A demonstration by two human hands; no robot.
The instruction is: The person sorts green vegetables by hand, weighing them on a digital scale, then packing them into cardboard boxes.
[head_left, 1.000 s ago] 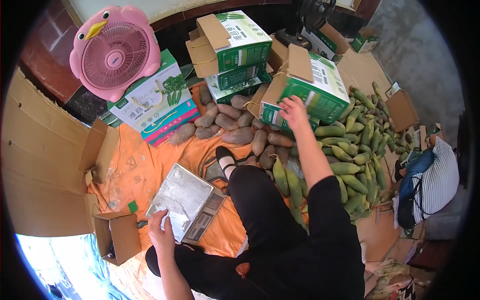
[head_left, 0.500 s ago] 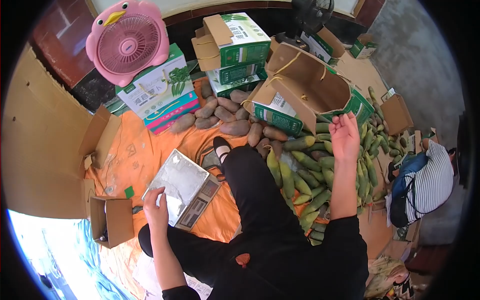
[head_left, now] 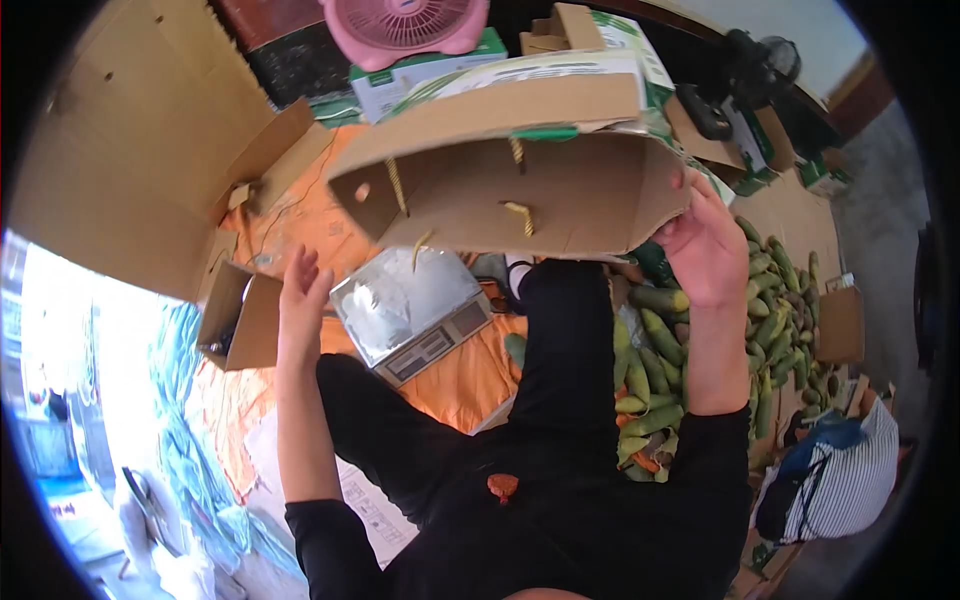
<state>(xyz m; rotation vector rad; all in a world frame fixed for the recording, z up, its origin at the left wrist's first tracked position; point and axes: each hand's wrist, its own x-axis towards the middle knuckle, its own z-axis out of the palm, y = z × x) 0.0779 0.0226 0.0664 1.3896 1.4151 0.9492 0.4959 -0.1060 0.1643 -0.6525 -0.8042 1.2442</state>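
An open cardboard box with yellow rope handles is held up in front of me, its hollow inside towards me. My right hand grips its right end, fingers closed around the cardboard edge. My left hand is raised beyond the box's left end, empty, with fingers apart and not touching it. Below the box, between my hands, lies a scale with a worn metal plate, its upper edge close under the box. Long green vegetables like radishes are heaped by my right knee.
A pink fan stands on a carton at the back. A black fan is at the back right. A small cardboard box sits at the left beside a tall cardboard sheet. A striped cloth bundle lies at far right.
My right hand has taken hold of the box and brought it left over the scale. My left hand has moved up, still empty. The view has shifted.
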